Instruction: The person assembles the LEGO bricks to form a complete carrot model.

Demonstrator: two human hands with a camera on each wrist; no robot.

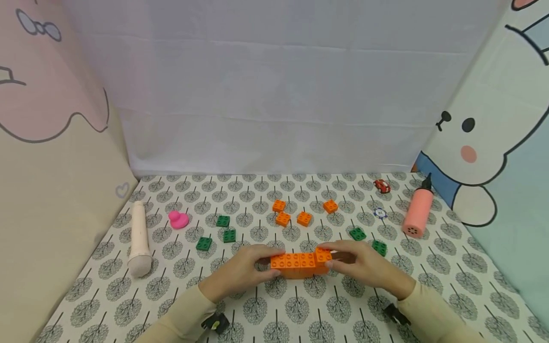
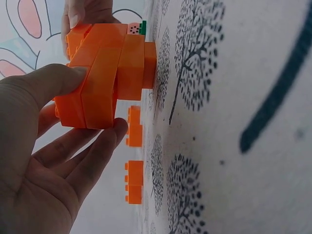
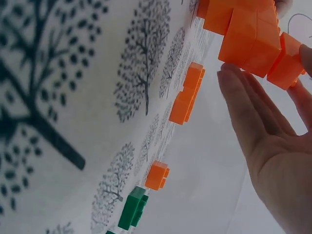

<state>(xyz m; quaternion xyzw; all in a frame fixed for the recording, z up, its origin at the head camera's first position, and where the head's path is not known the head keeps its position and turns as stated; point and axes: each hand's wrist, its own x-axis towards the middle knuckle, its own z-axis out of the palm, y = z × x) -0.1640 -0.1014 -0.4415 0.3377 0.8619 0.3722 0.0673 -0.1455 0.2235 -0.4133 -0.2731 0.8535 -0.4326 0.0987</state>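
A stepped block of joined orange toy bricks (image 1: 295, 272) is between my two hands, its studs facing up. My left hand (image 1: 240, 270) grips its left end, thumb on the near side and fingers on the far side and underneath. In the left wrist view the block (image 2: 105, 73) narrows downward to a single brick near the cloth. With thumb and fingers, my right hand (image 1: 364, 263) pinches a single orange toy brick (image 1: 323, 256) at the block's right end, higher than the row beside it. This brick (image 3: 286, 62) looks slightly tilted against the block in the right wrist view.
Loose orange bricks (image 1: 283, 219) lie beyond the block. Green bricks (image 1: 229, 236) lie to both sides. Farther left are a pink rubber duck (image 1: 178, 220) and a pale microphone-shaped thing (image 1: 139, 240); at right, a pink cylinder (image 1: 418, 212), a red toy car (image 1: 381, 186) and a chip (image 1: 380, 213).
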